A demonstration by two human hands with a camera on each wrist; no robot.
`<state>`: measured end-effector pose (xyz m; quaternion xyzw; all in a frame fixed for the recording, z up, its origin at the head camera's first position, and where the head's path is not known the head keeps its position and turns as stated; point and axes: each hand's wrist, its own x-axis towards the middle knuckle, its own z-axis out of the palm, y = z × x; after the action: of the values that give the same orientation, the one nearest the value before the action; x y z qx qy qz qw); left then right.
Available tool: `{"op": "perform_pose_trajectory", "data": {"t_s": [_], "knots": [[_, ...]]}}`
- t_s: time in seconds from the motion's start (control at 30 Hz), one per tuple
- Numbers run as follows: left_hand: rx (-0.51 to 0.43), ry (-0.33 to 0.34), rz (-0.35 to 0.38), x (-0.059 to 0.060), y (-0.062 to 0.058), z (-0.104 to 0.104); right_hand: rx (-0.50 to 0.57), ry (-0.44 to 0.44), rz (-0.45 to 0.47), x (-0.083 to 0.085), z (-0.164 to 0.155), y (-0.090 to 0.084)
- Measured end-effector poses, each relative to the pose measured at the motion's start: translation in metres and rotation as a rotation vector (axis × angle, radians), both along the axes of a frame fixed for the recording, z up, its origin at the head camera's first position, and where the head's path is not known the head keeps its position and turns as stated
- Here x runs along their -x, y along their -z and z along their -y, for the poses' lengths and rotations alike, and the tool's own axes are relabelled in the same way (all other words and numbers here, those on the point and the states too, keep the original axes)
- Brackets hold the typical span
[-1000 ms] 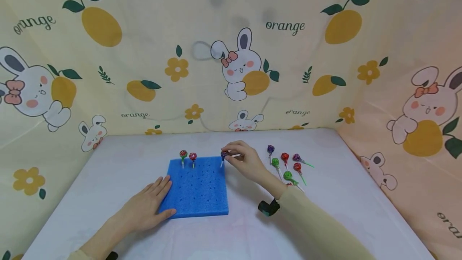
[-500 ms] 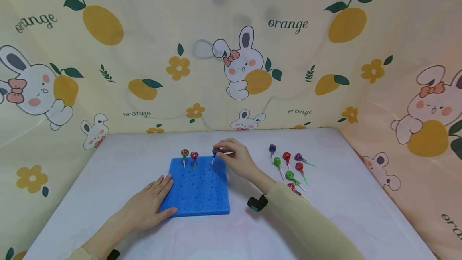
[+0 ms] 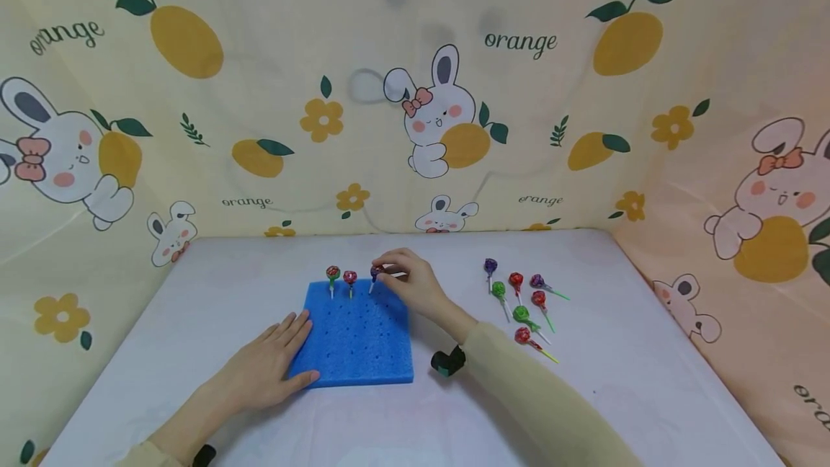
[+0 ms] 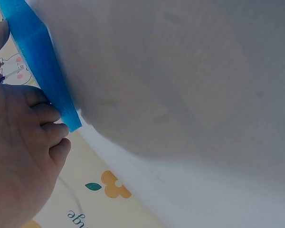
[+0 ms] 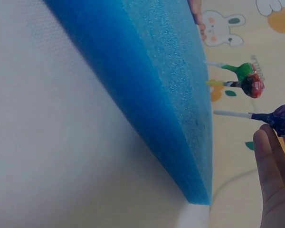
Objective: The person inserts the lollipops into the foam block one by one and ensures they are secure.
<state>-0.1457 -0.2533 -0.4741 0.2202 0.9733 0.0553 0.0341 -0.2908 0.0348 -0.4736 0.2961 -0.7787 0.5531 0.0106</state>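
A blue foam block (image 3: pixel 357 341) dotted with small holes lies on the table. Along its left edge rests my left hand (image 3: pixel 262 370), fingers straight and thumb at the front corner. My right hand (image 3: pixel 418 290) pinches a purple-wrapped lollipop (image 5: pixel 279 121) by its head over the block's back part. The white stick points down, its tip right at the foam surface in the right wrist view. Two lollipops stand upright in the back row to the left: one red and green (image 3: pixel 333 273), one red with a yellow stick (image 3: pixel 350 277).
Several loose lollipops lie right of the block on the white table (image 3: pixel 519 409), among them a green one (image 3: pixel 498 290), a purple one (image 3: pixel 490 266) and a red one (image 3: pixel 522 336). A printed cloth backdrop (image 3: pixel 363 20) encloses the back and sides.
My right hand has moved left along the block's back edge with the purple lollipop, closer to the two standing ones. The left hand stays in place on the foam.
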Motion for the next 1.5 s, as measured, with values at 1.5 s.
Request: {"op": "perform_pose_trajectory", "data": {"t_s": [1.5], "knots": [[-0.01, -0.01, 0.012, 0.0, 0.0, 0.001, -0.168, -0.056, -0.101, 0.003, 0.016, 0.006]]}}
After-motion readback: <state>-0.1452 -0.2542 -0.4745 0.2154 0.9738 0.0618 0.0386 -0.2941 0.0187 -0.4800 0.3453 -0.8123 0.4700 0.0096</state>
